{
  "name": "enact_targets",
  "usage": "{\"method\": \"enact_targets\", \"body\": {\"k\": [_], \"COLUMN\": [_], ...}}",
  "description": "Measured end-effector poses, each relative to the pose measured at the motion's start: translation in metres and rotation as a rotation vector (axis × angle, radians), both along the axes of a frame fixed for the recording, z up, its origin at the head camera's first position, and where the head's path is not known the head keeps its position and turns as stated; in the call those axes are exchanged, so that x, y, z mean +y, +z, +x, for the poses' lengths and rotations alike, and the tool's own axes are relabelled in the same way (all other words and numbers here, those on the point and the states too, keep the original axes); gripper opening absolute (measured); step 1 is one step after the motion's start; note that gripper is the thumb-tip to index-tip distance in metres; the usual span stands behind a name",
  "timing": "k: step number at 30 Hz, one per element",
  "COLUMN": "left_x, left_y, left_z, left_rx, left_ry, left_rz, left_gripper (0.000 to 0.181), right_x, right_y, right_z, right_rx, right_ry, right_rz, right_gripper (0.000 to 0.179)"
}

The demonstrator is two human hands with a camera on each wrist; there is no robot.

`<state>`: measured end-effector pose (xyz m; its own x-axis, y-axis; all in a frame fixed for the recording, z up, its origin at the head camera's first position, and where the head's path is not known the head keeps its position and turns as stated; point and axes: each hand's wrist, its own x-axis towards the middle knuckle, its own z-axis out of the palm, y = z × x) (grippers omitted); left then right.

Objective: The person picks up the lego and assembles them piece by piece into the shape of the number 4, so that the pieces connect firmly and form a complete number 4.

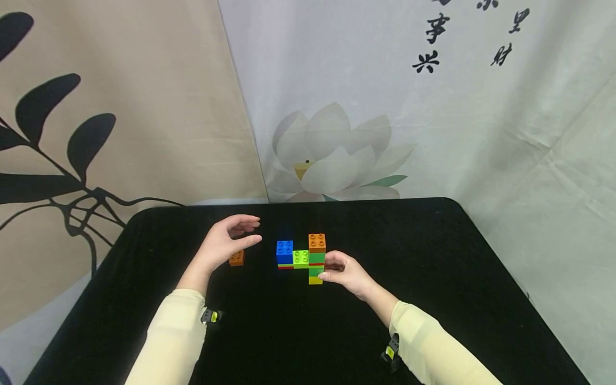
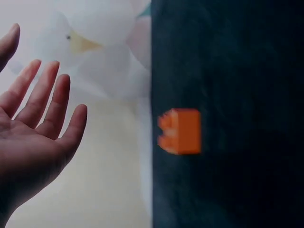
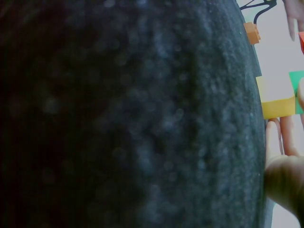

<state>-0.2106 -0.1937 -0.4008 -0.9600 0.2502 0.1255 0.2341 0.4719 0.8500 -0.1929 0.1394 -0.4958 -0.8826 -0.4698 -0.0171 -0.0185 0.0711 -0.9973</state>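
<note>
My right hand [image 1: 353, 278] grips the side of a joined toy-brick structure, thumb at its lower green part. An orange brick [image 1: 317, 243] tops its column, over green [image 1: 316, 258] and thin red layers, with a yellow brick [image 1: 315, 280] at the bottom. A lime-green brick [image 1: 300, 259] reaches out leftward to a blue brick [image 1: 284, 251]. To the left, my left hand [image 1: 222, 245] is held with fingers extended and thumb apart, nothing in it. Just below it in the head view lies a loose orange brick [image 1: 236, 259], its studs showing in the left wrist view [image 2: 189, 131].
A black-covered table [image 1: 279, 337] carries the bricks. Behind it hangs a pale cloth backdrop [image 1: 346, 64] printed with a lotus, dark leaves and characters. Each wrist wears a small dark device, one on the left sleeve [image 1: 178, 326].
</note>
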Motion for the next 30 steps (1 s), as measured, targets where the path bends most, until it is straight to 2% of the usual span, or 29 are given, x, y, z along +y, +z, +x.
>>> {"method": "enact_targets", "body": {"k": [7, 14, 20, 30], "left_x": [-0.023, -0.04, -0.049, -0.057], "left_y": [-0.024, -0.043, -0.052, -0.061], "left_z": [-0.002, -0.004, -0.005, -0.001], "left_rx": [-0.05, -0.075, -0.114, -0.175], "left_ry": [0.042, 0.043, 0.016, -0.033], "left_rz": [0.003, 0.01, -0.009, 0.003], "left_gripper": [0.05, 0.054, 0.062, 0.064], "right_x": [0.001, 0.0, -0.001, 0.0], "right_y": [0.0, 0.0, 0.002, 0.003], "right_z": [0.0, 0.001, 0.001, 0.001], "right_rx": [0.005, -0.006, -0.005, -0.011], "right_ry": [-0.005, -0.013, -0.013, -0.014], "right_rz": [0.007, 0.011, 0.014, 0.02], "right_gripper": [0.038, 0.037, 0.037, 0.037]}}
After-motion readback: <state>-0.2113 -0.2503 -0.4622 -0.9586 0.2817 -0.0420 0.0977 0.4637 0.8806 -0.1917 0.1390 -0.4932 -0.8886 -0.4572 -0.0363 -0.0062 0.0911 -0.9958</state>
